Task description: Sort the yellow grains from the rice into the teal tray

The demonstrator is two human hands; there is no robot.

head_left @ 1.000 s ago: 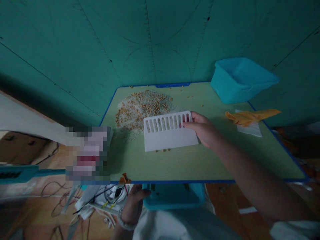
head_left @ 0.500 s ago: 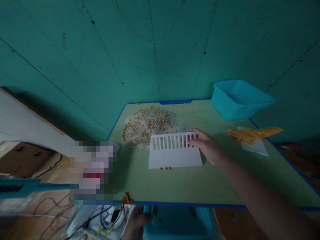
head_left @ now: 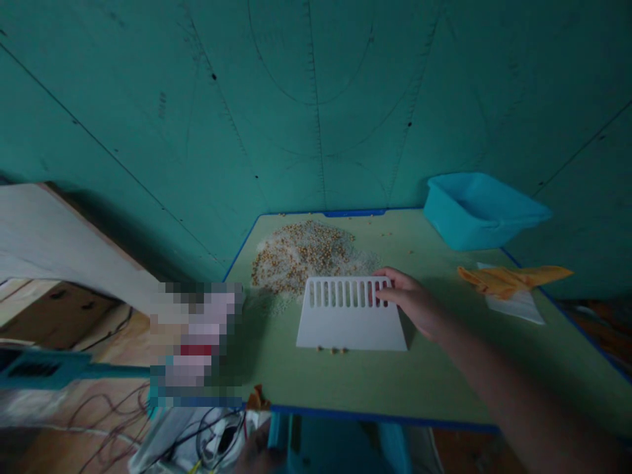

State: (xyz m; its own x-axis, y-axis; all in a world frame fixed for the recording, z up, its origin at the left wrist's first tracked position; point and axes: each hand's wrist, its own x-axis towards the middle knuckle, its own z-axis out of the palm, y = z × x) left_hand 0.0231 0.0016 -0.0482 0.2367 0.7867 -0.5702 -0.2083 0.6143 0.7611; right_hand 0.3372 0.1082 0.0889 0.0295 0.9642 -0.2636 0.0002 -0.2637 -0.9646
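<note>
My right hand [head_left: 402,293] grips the right end of a white slotted scraper [head_left: 348,327], with fingers through its end slots. The scraper leans over the table, its wide lower edge towards me. Several tan beans [head_left: 333,350] lie along that edge. Just beyond the scraper spreads a pile of tan beans mixed with white grains [head_left: 306,253]. Below the table's front edge, my left hand [head_left: 259,451] is closed at the left rim of a blue bin [head_left: 345,444]; its fingers are dim and partly blurred.
A turquoise tub [head_left: 486,214] stands at the table's back right corner. Near the right edge an orange cloth [head_left: 513,280] lies over a white sheet [head_left: 518,308]. An orange scrap [head_left: 257,398] is at the front left edge. Cables [head_left: 212,431] lie below, and a green wall [head_left: 316,85] rises behind.
The view has shifted, so the table sits slightly lower and further right. The blue bin and my left hand have moved left and down. My right hand keeps hold of the scraper.
</note>
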